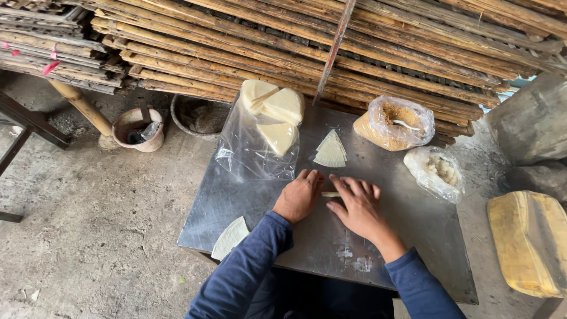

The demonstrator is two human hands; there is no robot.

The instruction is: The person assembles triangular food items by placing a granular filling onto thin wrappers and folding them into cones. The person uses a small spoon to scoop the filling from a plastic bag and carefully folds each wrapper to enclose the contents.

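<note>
- My fingers (354,190) are flat on a thin pale rolled-up wrapper stick (330,194), pinning it to the counter rather than gripping it. Only a short stub shows between my two hands, the rest is hidden under them.
- Left hand (299,195) is palm down with its fingers spread loosely over the left end of the roll. Right hand (358,207) is also palm down, fingers stretched across the right end and thumb tucked alongside. Neither is clenched, both just pressing.
- The roll sits about mid counter, on the grey scuffed sheet-metal counter (413,236), close to my edge.
- Just above my hands there's a small fanned stack of pale wedge-shaped wrapper sheets (331,150), so there are several left to do by the look of it.
- Up and to the left, a clear plastic bag with thicker cream-coloured wedge stacks (273,115) lies open, looking mostly unused.
- To the right, a clear bag of brownish crumbly filling with a white spoon in it (394,122), and beside that a smaller clear bag of pale lumpy filling (438,170).
- One loose pale wedge sheet (230,237) hangs off the near left corner.
- I can't see any finished rolls set aside anywhere, so I'd say this is early going.
- Behind the counter are stacked bamboo poles (354,47), with a pinkish bucket (139,129) on the concrete floor.
</note>
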